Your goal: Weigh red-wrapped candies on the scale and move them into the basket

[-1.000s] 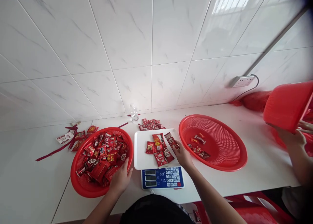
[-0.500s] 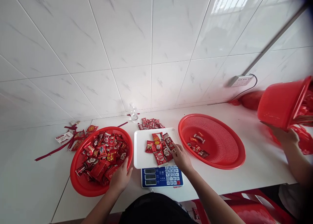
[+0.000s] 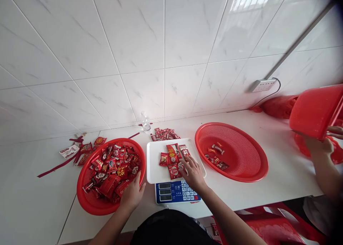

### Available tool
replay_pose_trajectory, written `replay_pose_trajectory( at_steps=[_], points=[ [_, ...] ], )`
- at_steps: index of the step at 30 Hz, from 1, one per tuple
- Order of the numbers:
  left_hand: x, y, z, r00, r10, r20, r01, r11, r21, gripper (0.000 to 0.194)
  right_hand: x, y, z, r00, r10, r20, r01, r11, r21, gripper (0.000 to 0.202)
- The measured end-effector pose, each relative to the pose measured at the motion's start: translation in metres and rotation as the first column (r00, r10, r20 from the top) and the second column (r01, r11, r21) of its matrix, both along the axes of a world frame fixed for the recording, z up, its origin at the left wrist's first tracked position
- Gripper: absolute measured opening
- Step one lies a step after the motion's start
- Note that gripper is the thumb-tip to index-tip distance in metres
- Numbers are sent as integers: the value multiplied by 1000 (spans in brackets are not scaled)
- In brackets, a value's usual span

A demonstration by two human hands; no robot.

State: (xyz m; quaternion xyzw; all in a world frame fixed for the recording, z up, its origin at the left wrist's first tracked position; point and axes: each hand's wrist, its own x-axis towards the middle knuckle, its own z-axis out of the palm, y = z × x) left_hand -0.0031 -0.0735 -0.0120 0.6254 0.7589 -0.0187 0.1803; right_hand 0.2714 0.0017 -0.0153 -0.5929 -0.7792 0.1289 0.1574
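My left hand (image 3: pixel 132 193) holds the near right rim of a red plastic basket (image 3: pixel 83 202), fingers inside and thumb outside. Red-wrapped snack packets (image 3: pixel 111 179) fill this basket. On the white tray (image 3: pixel 154 173) of a blue-fronted digital scale (image 3: pixel 177 192) lie several more red packets (image 3: pixel 173 159). Over their right side rests my right hand (image 3: pixel 194 173), fingers spread and touching the packets, partly hiding them. A long red packet (image 3: pixel 184 150) shows just beyond its fingertips.
A wider red basket (image 3: pixel 248 163) with a few packets stands right of the scale. Behind the tray lie loose packets (image 3: pixel 164 134) and a clear bottle (image 3: pixel 145 123). A co-worker's hands tip a red basket (image 3: pixel 314 111) at far right. A power strip (image 3: pixel 264 85) hangs on the wall.
My right hand has shifted slightly left and let go of the long packet, which now lies on the tray. The co-worker's basket has moved right. My left hand stays put.
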Motion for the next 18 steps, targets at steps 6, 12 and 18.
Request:
replay_pose_trajectory(
  at_steps=[6,12,18],
  points=[
    [0,0,0,1000,8,19,-8,1000,-3,55,-21,-2,-1,990,122,66,-116,989,-90,49],
    [0,-1,1,999,18,39,-17,1000,-12,56,-33,5,1,987,128,102,-116,987,-110,54],
    [3,0,6,999,24,38,-23,999,-35,56,-50,14,7,968,239,78,-230,968,-103,56]
  ],
)
